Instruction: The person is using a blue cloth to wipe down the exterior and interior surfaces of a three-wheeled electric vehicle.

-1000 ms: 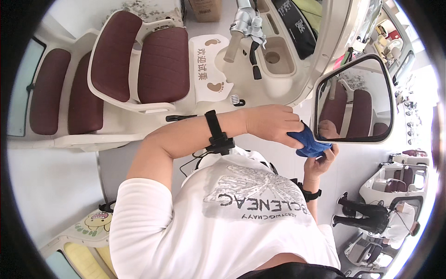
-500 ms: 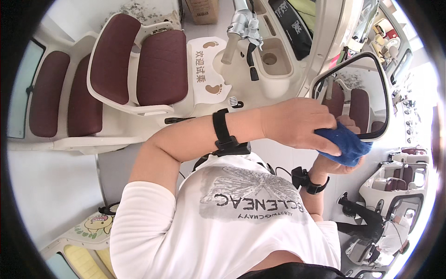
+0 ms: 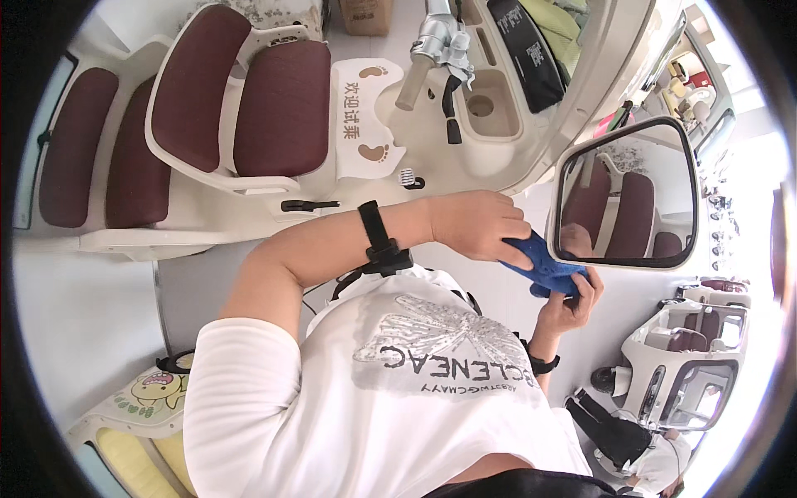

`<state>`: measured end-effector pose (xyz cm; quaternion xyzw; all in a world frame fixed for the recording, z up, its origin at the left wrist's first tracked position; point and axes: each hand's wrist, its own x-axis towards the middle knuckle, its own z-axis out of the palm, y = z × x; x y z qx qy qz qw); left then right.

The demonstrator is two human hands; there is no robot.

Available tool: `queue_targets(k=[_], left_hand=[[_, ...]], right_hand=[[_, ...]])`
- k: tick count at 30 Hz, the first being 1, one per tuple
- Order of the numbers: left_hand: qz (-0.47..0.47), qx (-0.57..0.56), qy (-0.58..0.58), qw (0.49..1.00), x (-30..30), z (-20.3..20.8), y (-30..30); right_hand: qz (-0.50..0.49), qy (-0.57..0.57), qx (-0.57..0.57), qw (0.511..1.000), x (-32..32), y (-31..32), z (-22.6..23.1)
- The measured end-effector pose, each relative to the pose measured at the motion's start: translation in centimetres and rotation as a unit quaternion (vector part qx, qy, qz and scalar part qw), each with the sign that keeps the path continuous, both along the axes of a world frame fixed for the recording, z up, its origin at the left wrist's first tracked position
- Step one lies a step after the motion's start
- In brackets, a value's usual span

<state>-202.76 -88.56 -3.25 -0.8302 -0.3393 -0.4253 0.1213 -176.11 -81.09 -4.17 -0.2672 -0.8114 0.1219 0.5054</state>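
A blue cloth [image 3: 541, 264] is stretched between my two hands, just below and left of a white-framed side mirror [image 3: 631, 195]. My left hand [image 3: 481, 224] grips the cloth's left end, with fingers closed over it. At the lower right end, my right hand [image 3: 571, 303] holds the cloth between thumb and fingers. The cloth overlaps the mirror's lower left corner in view; whether it touches the frame, I cannot tell. Seats and part of a hand are reflected in the mirror glass. Black straps with small devices sit on both wrists.
Ahead stands an open cream vehicle with dark red seats [image 3: 282, 108], a handlebar grip [image 3: 415, 81] and a floor mat [image 3: 359, 124] with footprints. A black pouch [image 3: 525, 54] lies in its front tray. Another vehicle [image 3: 693, 365] and a person [image 3: 610, 427] are at right.
Both hands have moved left with the cloth, away from the mirror's lower edge. The cloth is now drawn out between them instead of bunched up, and more of the mirror shows.
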Motion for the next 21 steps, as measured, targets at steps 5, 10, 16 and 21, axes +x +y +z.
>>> queue_targets(k=[5,10,16,21], left_hand=[[-0.059,0.146,-0.090,0.983,2.3,4.9,-1.5],[-0.036,0.089,-0.118,0.988,2.3,5.8,-0.4],[-0.043,-0.016,-0.133,0.990,1.8,2.8,-1.0],[-0.028,-0.077,-0.152,0.985,1.3,-0.6,-0.7]], right_hand=[[0.095,0.118,0.093,0.984,0.3,0.1,3.7],[0.132,0.184,0.045,0.973,-5.6,0.6,5.2],[0.218,0.204,-0.075,0.952,-6.3,0.1,3.0],[0.073,0.186,-0.081,0.976,-2.9,-0.3,0.1]])
